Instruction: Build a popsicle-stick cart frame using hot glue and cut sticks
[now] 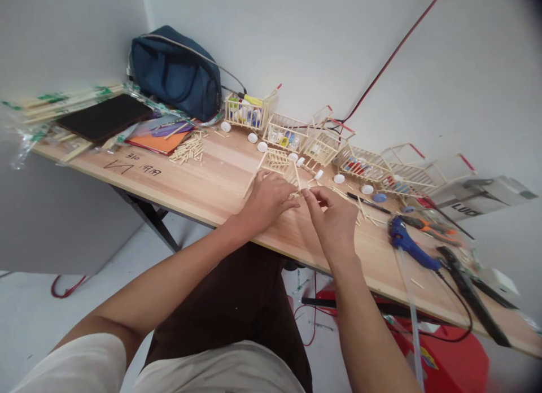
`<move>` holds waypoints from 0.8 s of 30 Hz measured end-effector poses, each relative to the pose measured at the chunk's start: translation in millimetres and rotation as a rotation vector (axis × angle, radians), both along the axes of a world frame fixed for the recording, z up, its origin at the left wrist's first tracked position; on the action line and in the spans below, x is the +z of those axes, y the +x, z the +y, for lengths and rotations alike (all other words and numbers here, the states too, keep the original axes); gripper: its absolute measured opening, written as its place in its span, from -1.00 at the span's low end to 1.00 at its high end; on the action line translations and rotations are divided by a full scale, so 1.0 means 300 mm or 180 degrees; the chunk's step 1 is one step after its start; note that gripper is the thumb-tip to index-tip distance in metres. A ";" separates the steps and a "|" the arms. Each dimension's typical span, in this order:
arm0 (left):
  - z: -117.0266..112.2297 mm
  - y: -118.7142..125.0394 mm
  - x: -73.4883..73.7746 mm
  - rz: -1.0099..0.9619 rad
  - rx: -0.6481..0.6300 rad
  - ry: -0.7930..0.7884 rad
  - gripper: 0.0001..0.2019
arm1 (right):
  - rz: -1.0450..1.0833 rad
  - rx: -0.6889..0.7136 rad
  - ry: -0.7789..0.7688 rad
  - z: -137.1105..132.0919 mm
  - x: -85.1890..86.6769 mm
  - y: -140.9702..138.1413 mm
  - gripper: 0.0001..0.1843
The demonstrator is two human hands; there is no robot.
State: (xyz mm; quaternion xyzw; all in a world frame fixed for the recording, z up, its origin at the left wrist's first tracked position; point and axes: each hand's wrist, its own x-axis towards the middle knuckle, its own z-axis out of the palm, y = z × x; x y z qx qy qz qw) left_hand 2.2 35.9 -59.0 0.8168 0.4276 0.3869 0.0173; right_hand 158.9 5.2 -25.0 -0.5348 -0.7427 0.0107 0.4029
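A small frame of thin wooden sticks [277, 158] lies on the table in front of me, its near part covered by my fingers. My left hand [269, 198] is over this frame, fingers bent around its near side and thumb toward the right. At the frame's right corner, the thumb and forefinger of my right hand [332, 215] pinch a wooden stick; its lower end is hidden by the fingertips. Both hands almost meet there. Behind them stands a row of little stick-built carts [322, 144] with white wheels, some with red-tipped handles.
To the right lie a blue glue gun [409, 243], orange-handled pliers [436, 229] and a black pen [368, 202]. Cut stick pieces [188, 149] are heaped at left, near an orange sheet [154, 142], a black tablet-like slab [105, 117] and a blue bag [175, 71].
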 end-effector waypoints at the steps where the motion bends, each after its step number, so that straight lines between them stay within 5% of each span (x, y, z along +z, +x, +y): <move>1: 0.001 0.000 -0.005 0.0001 0.0008 0.0053 -0.76 | 0.0013 0.0003 0.0021 0.000 -0.003 0.002 -0.77; 15: -0.001 -0.010 -0.006 -0.0034 -0.0084 0.0589 -0.60 | 0.0025 -0.0102 0.0021 -0.005 -0.011 0.025 -0.77; 20: -0.067 -0.024 0.042 -0.0335 -0.0353 0.0894 -0.67 | 0.0081 -0.0201 -0.0020 -0.009 -0.031 0.052 -0.76; 24: -0.148 -0.111 0.094 -0.0679 -0.0225 0.1184 -0.74 | 0.0151 -0.0343 -0.0122 -0.021 -0.054 0.081 -0.77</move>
